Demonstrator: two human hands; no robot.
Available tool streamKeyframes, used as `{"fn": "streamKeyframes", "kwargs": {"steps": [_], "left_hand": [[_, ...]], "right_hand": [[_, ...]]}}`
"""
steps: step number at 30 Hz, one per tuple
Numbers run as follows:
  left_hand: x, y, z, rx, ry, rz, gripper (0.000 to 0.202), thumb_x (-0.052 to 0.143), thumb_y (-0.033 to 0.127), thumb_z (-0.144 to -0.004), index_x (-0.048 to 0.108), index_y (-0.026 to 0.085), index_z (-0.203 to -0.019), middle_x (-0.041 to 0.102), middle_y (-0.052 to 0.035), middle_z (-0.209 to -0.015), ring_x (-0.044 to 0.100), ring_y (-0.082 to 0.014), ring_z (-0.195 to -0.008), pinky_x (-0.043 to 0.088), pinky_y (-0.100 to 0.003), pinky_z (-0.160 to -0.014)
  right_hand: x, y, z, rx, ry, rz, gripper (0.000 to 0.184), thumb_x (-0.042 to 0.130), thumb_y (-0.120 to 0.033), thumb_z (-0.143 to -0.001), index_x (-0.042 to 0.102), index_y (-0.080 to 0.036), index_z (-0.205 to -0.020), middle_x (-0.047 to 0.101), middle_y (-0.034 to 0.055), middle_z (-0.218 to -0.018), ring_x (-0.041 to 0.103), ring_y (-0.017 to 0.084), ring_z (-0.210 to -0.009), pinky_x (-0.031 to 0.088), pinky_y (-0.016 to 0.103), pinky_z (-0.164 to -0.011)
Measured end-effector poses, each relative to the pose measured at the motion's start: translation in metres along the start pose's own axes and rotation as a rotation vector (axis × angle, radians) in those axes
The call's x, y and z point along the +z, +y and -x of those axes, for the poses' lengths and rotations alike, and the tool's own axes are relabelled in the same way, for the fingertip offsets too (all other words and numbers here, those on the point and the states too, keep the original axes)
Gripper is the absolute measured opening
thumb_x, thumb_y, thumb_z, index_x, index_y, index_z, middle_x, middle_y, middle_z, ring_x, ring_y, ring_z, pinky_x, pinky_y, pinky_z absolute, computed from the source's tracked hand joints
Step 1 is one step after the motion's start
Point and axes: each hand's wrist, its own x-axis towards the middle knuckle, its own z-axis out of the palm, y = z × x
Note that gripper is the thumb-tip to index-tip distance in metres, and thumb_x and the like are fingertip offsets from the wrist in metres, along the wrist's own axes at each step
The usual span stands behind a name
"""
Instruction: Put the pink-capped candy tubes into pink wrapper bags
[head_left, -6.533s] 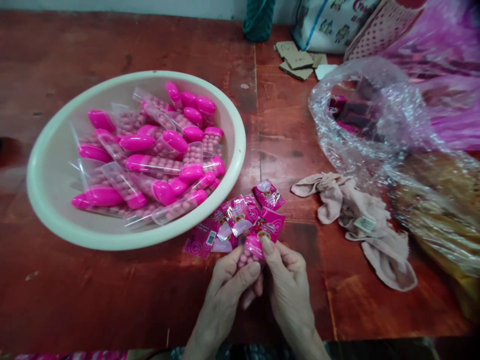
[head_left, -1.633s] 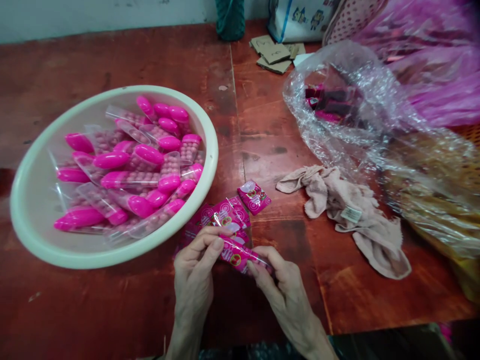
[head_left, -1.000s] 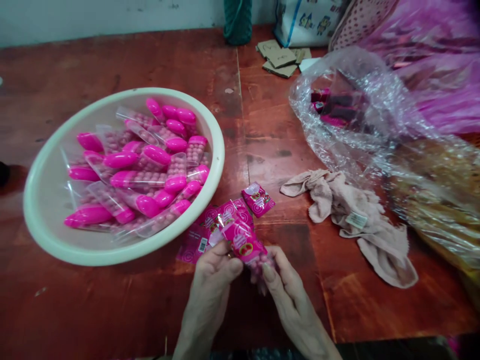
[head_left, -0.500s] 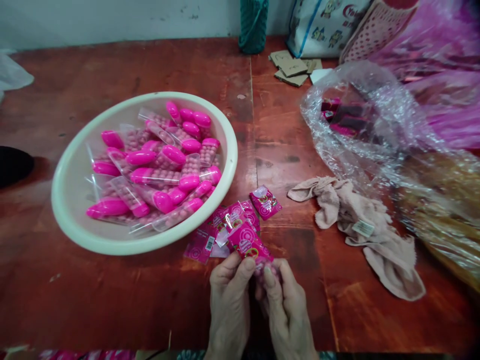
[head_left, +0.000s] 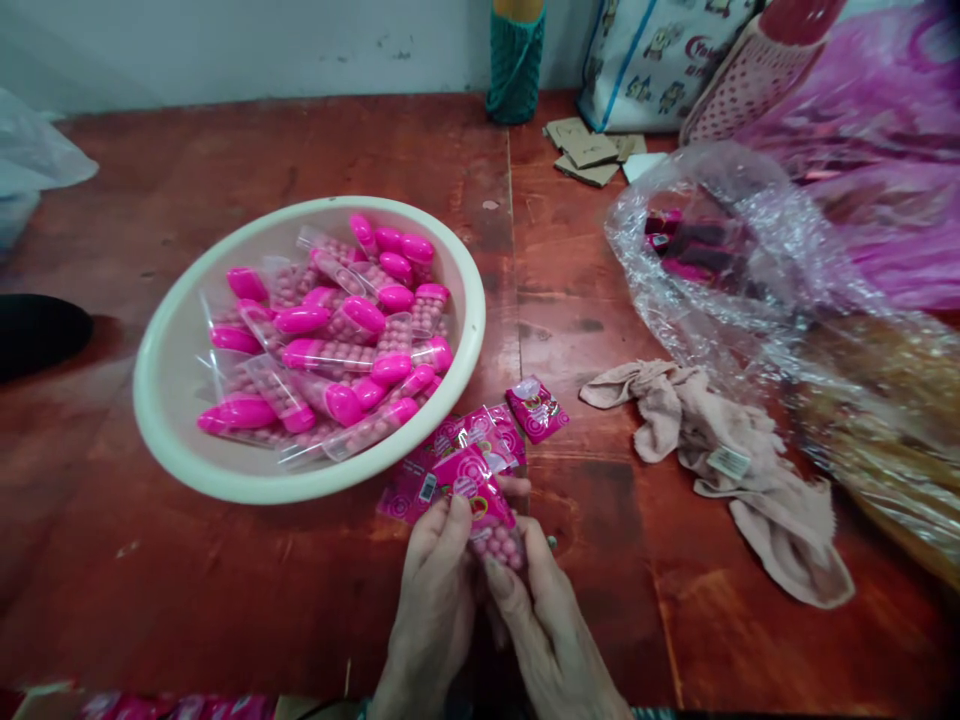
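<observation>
My left hand [head_left: 433, 595] pinches the edge of a pink printed wrapper sleeve [head_left: 469, 478]. The sleeve covers the far part of a clear tube of pink balls [head_left: 498, 546], whose near part shows below it. My right hand [head_left: 541, 615] is closed around the tube, with the thumb at its near end and fingers along its right side. Just beyond my hands, several more flat pink wrapper sleeves [head_left: 431, 457] lie overlapping, partly under the basin's rim. One separate sleeve [head_left: 538, 408] lies to their right. Some fingertips are hidden behind the tube.
A cream basin [head_left: 480, 330] of pink-capped ball tubes [head_left: 330, 354] stands to the left. On the right lie a beige cloth [head_left: 720, 450] and a clear plastic bag [head_left: 630, 255]. Cardboard pieces [head_left: 589, 150] and a teal-covered bottle [head_left: 516, 70] are by the wall.
Both hands have shifted left and slightly down with the tube. More pink balls now show below the sleeve, and a right finger extends beyond it. The camera view has shifted slightly.
</observation>
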Motion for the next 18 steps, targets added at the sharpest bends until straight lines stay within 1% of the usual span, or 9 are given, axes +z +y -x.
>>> {"fn": "streamKeyframes", "kwargs": {"steps": [2,4,6,7,9,11,12,14,18], "left_hand": [[0.001,0.003,0.000,-0.027,-0.009,0.003,0.033,0.056,0.044,-0.080,0.060,0.012,-0.090,0.054,0.0022,-0.054,0.041,-0.0073,-0.036,0.030,-0.017,-0.029],[0.002,0.003,0.002,-0.042,-0.058,0.009,0.037,0.054,0.046,-0.081,0.059,0.012,-0.093,0.058,0.0005,-0.057,0.038,-0.0065,-0.032,0.027,-0.017,-0.026],[0.002,0.002,0.006,-0.023,-0.088,0.012,0.033,0.056,0.042,-0.081,0.060,0.011,-0.094,0.063,-0.0026,-0.065,0.041,-0.0060,-0.034,0.027,-0.017,-0.027],[0.002,0.000,0.008,-0.006,-0.078,0.018,0.029,0.058,0.037,-0.080,0.060,0.011,-0.093,0.065,-0.0038,-0.067,0.044,-0.0063,-0.037,0.028,-0.017,-0.029],[0.002,-0.003,0.014,0.023,-0.052,0.034,0.023,0.059,0.030,-0.080,0.061,0.010,-0.091,0.067,-0.0061,-0.072,0.052,-0.0084,-0.045,0.033,-0.017,-0.035],[0.001,-0.005,0.020,0.044,-0.064,0.056,0.021,0.058,0.028,-0.082,0.062,0.009,-0.091,0.069,-0.0085,-0.075,0.058,-0.0111,-0.053,0.039,-0.018,-0.042],[0.000,-0.005,0.023,0.057,-0.079,0.065,0.021,0.056,0.027,-0.083,0.062,0.009,-0.091,0.070,-0.0096,-0.077,0.059,-0.0121,-0.056,0.041,-0.020,-0.045],[-0.003,-0.005,0.027,0.076,-0.115,0.072,0.021,0.055,0.027,-0.083,0.062,0.009,-0.092,0.070,-0.0114,-0.079,0.061,-0.0135,-0.058,0.043,-0.021,-0.049],[-0.014,-0.002,0.031,0.134,-0.186,0.106,0.023,0.057,0.029,-0.082,0.062,0.009,-0.093,0.071,-0.0138,-0.082,0.062,-0.0146,-0.058,0.043,-0.023,-0.051]], "right_hand": [[-0.002,0.000,0.000,-0.027,-0.036,-0.031,0.037,0.045,-0.051,-0.086,0.059,-0.019,-0.097,0.063,0.0027,-0.075,0.058,0.014,-0.066,0.046,0.022,-0.059],[-0.002,0.000,0.001,-0.052,-0.075,-0.027,0.038,0.042,-0.050,-0.088,0.061,-0.017,-0.092,0.060,0.0010,-0.064,0.055,0.013,-0.058,0.045,0.021,-0.055],[-0.001,0.001,0.005,-0.086,-0.064,0.020,0.038,0.041,-0.049,-0.089,0.062,-0.017,-0.094,0.060,0.0007,-0.060,0.055,0.013,-0.053,0.044,0.021,-0.051],[0.001,0.002,0.009,-0.110,-0.028,0.058,0.038,0.042,-0.049,-0.088,0.062,-0.018,-0.097,0.062,0.0019,-0.062,0.057,0.014,-0.055,0.045,0.021,-0.051],[0.005,0.003,0.016,-0.146,0.078,0.148,0.040,0.046,-0.050,-0.086,0.062,-0.019,-0.106,0.068,0.0059,-0.073,0.063,0.019,-0.064,0.048,0.023,-0.054],[0.009,0.003,0.023,-0.156,0.153,0.223,0.044,0.045,-0.050,-0.086,0.060,-0.020,-0.113,0.071,0.0080,-0.081,0.066,0.021,-0.070,0.050,0.024,-0.056],[0.011,0.002,0.025,-0.156,0.159,0.246,0.044,0.043,-0.050,-0.086,0.060,-0.021,-0.115,0.072,0.0080,-0.081,0.067,0.022,-0.068,0.050,0.024,-0.055],[0.012,-0.002,0.026,-0.170,0.130,0.265,0.045,0.040,-0.051,-0.087,0.061,-0.021,-0.114,0.073,0.0076,-0.079,0.068,0.022,-0.063,0.051,0.025,-0.053],[0.014,-0.011,0.024,-0.221,0.069,0.273,0.046,0.040,-0.054,-0.086,0.065,-0.021,-0.106,0.074,0.0085,-0.080,0.069,0.024,-0.063,0.051,0.025,-0.052]]}}
